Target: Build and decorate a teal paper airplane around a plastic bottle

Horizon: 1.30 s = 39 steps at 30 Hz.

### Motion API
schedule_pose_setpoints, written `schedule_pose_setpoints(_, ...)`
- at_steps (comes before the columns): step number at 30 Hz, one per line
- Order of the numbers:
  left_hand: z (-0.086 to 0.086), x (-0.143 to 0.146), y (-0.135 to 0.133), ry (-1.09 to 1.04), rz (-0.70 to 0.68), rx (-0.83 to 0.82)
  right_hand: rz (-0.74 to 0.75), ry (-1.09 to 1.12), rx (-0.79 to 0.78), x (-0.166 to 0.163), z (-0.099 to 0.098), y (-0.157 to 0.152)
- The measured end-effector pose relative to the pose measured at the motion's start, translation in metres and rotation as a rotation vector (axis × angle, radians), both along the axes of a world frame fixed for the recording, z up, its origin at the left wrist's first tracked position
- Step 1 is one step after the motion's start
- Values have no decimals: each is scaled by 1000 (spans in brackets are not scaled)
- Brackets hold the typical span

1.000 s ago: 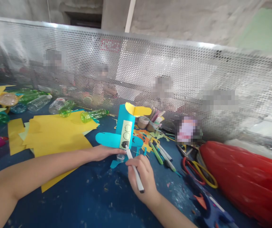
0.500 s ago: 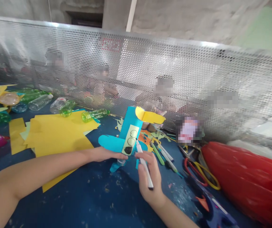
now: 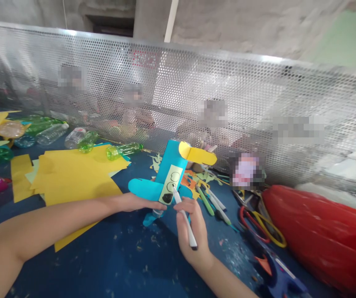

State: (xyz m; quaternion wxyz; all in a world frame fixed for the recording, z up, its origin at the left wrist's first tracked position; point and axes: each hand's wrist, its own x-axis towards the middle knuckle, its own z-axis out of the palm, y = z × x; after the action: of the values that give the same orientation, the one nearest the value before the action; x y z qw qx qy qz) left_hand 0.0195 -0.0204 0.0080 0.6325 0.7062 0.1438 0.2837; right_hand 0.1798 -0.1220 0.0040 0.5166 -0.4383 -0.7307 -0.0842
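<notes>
A toy airplane (image 3: 167, 165) covered in blue paper, with blue wings and a yellow tail piece (image 3: 203, 156), is held tilted above the table. My left hand (image 3: 143, 203) grips it near the wing, thumb along the lower edge and the other fingers mostly hidden under it. On its body is a pale strip (image 3: 174, 176) with drawn round outlines, the lowest shape filled in black. Between the fingers of my right hand (image 3: 193, 229) is a white marker (image 3: 185, 219), its tip at the middle outline. A clear bottle neck (image 3: 157, 213) shows at the plane's lower end.
Yellow paper sheets (image 3: 72, 176) and several plastic bottles (image 3: 52, 133) lie at left. To the right are paper scraps, pens (image 3: 217, 200), scissors (image 3: 254, 223), a blue tool (image 3: 285, 275) and a red plastic bag (image 3: 317, 231). A perforated metal screen (image 3: 103, 78) stands behind, people beyond it.
My right hand and the marker have shifted slightly left and down, bringing the tip onto the middle outline. My left hand keeps the airplane almost still.
</notes>
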Motion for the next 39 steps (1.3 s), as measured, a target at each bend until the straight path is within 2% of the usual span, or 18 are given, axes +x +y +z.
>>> schedule_pose_setpoints(13, -4, 1, 3, 29, -14, -22, 47, -13, -5, 1, 1, 1)
schedule_pose_setpoints(22, -2, 1, 0, 25, 7, -30, -4, -11, 5, 0, 1, 0)
schedule_pose_setpoints(39, -5, 1, 4, -14, -17, 61, 43, -26, -1, 0, -1, 2)
